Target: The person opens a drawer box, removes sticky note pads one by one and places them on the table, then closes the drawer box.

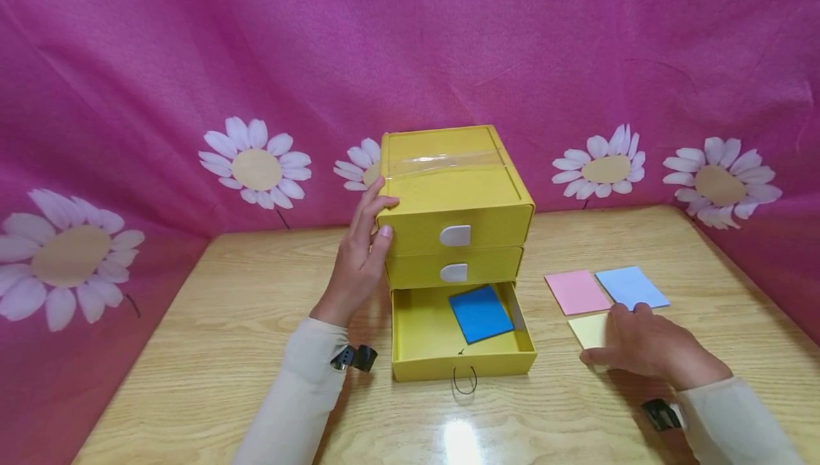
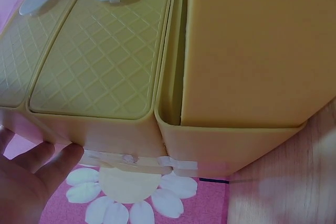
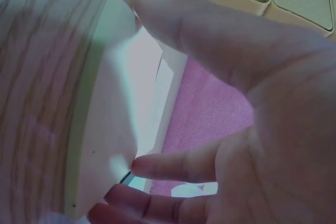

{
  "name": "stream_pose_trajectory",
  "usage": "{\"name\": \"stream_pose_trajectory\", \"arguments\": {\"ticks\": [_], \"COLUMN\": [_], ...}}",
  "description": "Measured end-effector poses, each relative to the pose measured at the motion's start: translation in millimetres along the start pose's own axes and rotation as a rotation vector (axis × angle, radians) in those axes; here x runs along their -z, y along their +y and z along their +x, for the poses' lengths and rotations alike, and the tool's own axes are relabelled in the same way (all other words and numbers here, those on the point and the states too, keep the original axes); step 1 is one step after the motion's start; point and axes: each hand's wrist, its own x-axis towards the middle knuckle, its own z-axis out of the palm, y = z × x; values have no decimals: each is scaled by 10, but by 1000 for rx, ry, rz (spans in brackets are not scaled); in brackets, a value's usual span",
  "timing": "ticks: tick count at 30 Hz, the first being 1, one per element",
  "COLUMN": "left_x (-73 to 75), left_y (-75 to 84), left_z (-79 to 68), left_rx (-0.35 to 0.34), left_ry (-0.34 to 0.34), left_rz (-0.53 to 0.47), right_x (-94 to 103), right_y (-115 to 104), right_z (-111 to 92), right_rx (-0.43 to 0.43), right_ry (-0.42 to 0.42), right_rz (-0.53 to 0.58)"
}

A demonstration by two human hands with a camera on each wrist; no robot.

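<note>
A yellow three-drawer box (image 1: 448, 191) stands mid-table, its bottom drawer (image 1: 426, 369) pulled out. Inside that drawer lies a dark blue sticky note pad (image 1: 482, 314). My left hand (image 1: 355, 265) rests against the box's upper left side, fingers fairly straight; in the left wrist view its fingertips (image 2: 71, 156) touch the side wall. To the right of the box, my right hand (image 1: 656, 347) pinches a pale yellow sticky note pad (image 1: 585, 330). The right wrist view shows the thumb at one edge of this pad (image 3: 102, 124) and fingertips at the opposite edge.
A pink sticky note pad (image 1: 578, 292) and a light blue one (image 1: 631, 287) lie just beyond the right hand. A thin loop (image 1: 465, 381) hangs at the drawer's front. Behind the wooden table (image 1: 211, 379) hangs a magenta cloth (image 1: 397, 38) with daisies.
</note>
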Motion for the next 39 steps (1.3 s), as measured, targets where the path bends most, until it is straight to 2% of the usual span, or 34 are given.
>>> {"name": "stream_pose_trajectory", "arguments": {"ticks": [4, 11, 14, 16, 23, 39], "left_x": [7, 90, 94, 84, 0, -3], "left_y": [42, 399, 419, 372, 16, -18], "left_z": [4, 19, 24, 22, 10, 6], "left_rx": [11, 30, 26, 20, -10, -19], "left_ry": [-3, -19, -18, -15, 5, 5], "left_rz": [-9, -19, -20, -22, -8, 9], "right_x": [16, 35, 45, 58, 54, 61], "right_y": [8, 41, 56, 61, 76, 96], "right_z": [-7, -17, -9, -2, -1, -5], "right_rx": [6, 17, 1, -12, -11, -15], "right_ry": [12, 34, 23, 12, 12, 12], "right_rz": [10, 35, 44, 46, 47, 51]}}
